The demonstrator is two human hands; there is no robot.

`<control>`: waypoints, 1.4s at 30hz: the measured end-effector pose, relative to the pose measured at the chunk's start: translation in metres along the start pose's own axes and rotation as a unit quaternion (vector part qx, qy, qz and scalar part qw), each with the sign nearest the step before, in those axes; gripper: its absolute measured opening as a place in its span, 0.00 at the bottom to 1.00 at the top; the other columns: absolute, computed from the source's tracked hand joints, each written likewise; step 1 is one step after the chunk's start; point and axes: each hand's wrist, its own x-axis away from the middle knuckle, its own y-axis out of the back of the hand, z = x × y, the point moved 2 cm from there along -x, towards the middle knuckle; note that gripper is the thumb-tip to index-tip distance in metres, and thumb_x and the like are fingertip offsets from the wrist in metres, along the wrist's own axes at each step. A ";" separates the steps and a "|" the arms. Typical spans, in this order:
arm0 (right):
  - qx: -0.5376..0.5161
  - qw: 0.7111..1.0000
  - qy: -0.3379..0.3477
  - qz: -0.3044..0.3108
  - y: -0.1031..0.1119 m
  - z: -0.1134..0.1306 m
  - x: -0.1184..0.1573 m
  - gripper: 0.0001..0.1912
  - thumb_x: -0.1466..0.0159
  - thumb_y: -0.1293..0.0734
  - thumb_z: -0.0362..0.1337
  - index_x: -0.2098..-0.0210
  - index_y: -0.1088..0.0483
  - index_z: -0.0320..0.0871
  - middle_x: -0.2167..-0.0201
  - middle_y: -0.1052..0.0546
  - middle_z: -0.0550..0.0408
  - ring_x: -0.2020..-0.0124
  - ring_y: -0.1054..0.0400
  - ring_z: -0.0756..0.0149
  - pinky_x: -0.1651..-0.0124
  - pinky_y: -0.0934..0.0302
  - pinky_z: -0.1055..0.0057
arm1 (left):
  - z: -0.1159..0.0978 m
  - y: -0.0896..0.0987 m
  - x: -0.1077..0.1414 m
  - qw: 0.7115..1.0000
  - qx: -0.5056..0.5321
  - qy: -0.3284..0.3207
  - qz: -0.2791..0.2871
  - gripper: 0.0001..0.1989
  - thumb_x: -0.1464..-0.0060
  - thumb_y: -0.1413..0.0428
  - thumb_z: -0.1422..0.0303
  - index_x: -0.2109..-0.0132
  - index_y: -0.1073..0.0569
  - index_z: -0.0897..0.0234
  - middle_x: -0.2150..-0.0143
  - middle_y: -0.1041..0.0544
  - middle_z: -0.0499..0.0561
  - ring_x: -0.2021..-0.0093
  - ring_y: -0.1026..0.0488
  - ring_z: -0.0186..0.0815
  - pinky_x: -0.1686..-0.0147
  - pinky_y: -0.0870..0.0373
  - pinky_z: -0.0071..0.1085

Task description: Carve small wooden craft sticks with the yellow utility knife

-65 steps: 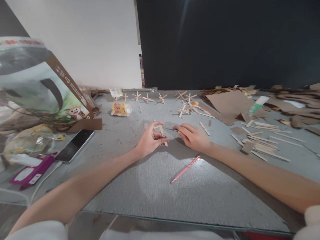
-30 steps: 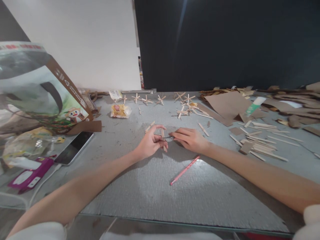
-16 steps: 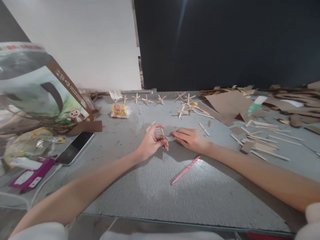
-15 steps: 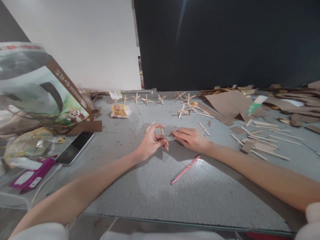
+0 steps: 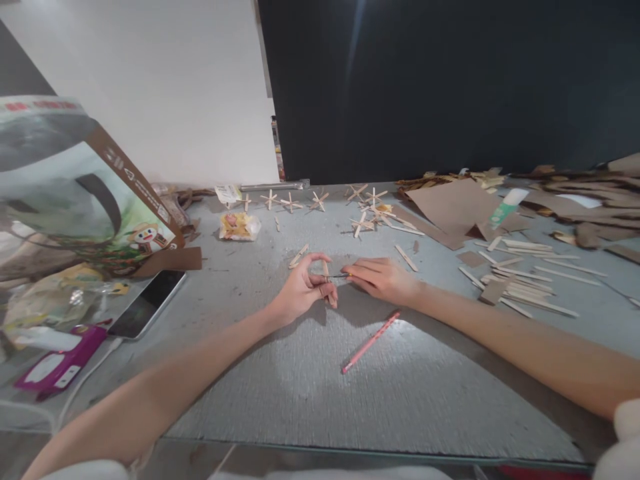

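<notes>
My left hand (image 5: 305,290) is closed on a small wooden stick (image 5: 325,269), held upright between thumb and fingers above the table. My right hand (image 5: 383,280) rests palm down with its fingers closed round a thin metal-tipped tool (image 5: 340,275). The tool's dark tip points left and meets the stick at my left fingers. Its handle is hidden under my right hand, so its exact kind does not show. Just behind my left hand lie short wooden sticks (image 5: 299,256). A pink pencil (image 5: 371,341) lies in front of my right hand.
Several star-shaped stick pieces (image 5: 319,201) stand along the back beside a yellow packet (image 5: 240,227). At right lie loose sticks (image 5: 530,287), cardboard (image 5: 445,207) and a glue stick (image 5: 507,208). A phone (image 5: 147,305), a purple box (image 5: 60,360) and a large bag (image 5: 65,193) occupy the left.
The view has shifted slightly. Both hands keep nearly the same place and grip, and a little more of the tool's dark tip shows between them.
</notes>
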 end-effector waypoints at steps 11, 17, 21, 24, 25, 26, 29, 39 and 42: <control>-0.010 1.000 0.006 0.001 -0.001 0.003 0.000 0.12 0.22 0.42 0.34 0.52 0.27 0.40 0.70 0.22 0.53 0.71 0.27 0.66 0.68 0.33 0.69 | 0.004 0.000 0.000 1.000 0.001 0.003 0.022 0.31 0.46 0.30 0.52 0.49 0.40 0.58 0.74 0.20 0.45 0.74 0.20 0.35 0.69 0.31 0.29; 0.013 1.000 0.003 -0.002 0.000 0.009 -0.003 0.11 0.22 0.42 0.34 0.51 0.28 0.38 0.68 0.20 0.52 0.69 0.25 0.65 0.66 0.32 0.69 | 0.004 0.001 0.001 1.000 -0.022 -0.002 0.021 0.31 0.44 0.31 0.54 0.45 0.39 0.61 0.74 0.20 0.45 0.73 0.19 0.36 0.69 0.31 0.29; -0.009 1.000 0.018 0.002 -0.001 0.003 0.001 0.12 0.22 0.43 0.34 0.52 0.28 0.39 0.70 0.22 0.53 0.71 0.27 0.67 0.69 0.34 0.70 | 0.002 -0.001 0.002 0.999 -0.011 0.010 0.040 0.31 0.43 0.32 0.53 0.45 0.39 0.61 0.73 0.19 0.45 0.72 0.19 0.35 0.67 0.30 0.30; 0.001 1.000 0.011 0.000 -0.002 0.002 0.002 0.12 0.22 0.43 0.34 0.51 0.28 0.39 0.71 0.22 0.54 0.72 0.27 0.66 0.69 0.34 0.70 | 0.002 -0.001 0.002 0.999 -0.005 0.010 0.031 0.31 0.44 0.31 0.53 0.46 0.39 0.60 0.74 0.20 0.45 0.73 0.20 0.35 0.68 0.31 0.30; 0.008 1.000 0.010 -0.002 -0.002 0.003 0.001 0.12 0.22 0.43 0.34 0.50 0.28 0.40 0.70 0.22 0.53 0.71 0.27 0.66 0.68 0.34 0.70 | 0.003 -0.001 0.001 0.999 -0.007 0.010 0.031 0.31 0.45 0.31 0.53 0.46 0.39 0.60 0.74 0.20 0.45 0.73 0.20 0.35 0.68 0.31 0.30; 0.015 1.000 0.011 -0.003 -0.002 0.005 0.000 0.12 0.22 0.42 0.34 0.50 0.28 0.40 0.70 0.21 0.53 0.71 0.26 0.66 0.68 0.33 0.70 | 0.003 -0.001 0.001 0.999 -0.008 0.009 0.035 0.31 0.45 0.31 0.54 0.46 0.39 0.60 0.74 0.20 0.44 0.73 0.20 0.35 0.68 0.31 0.30; 0.016 1.000 0.018 -0.008 -0.001 0.009 -0.001 0.11 0.22 0.42 0.34 0.49 0.29 0.39 0.70 0.21 0.52 0.71 0.26 0.66 0.68 0.33 0.70 | 0.004 -0.001 0.002 0.999 -0.003 0.009 0.049 0.31 0.44 0.31 0.53 0.46 0.39 0.60 0.75 0.20 0.44 0.73 0.20 0.36 0.68 0.31 0.30; 0.020 0.999 0.025 -0.002 0.001 0.008 0.000 0.10 0.23 0.40 0.33 0.49 0.29 0.37 0.70 0.21 0.52 0.71 0.26 0.65 0.68 0.33 0.69 | 0.002 0.000 0.002 0.998 0.007 0.022 0.064 0.30 0.44 0.31 0.53 0.48 0.39 0.60 0.73 0.19 0.47 0.72 0.19 0.36 0.66 0.29 0.30; 0.011 1.000 0.023 -0.002 0.002 0.006 0.001 0.10 0.23 0.41 0.34 0.51 0.28 0.39 0.71 0.22 0.54 0.72 0.27 0.66 0.70 0.35 0.70 | 0.001 0.001 0.002 0.998 0.015 0.026 0.059 0.31 0.45 0.31 0.52 0.49 0.40 0.59 0.73 0.19 0.47 0.73 0.20 0.36 0.67 0.30 0.30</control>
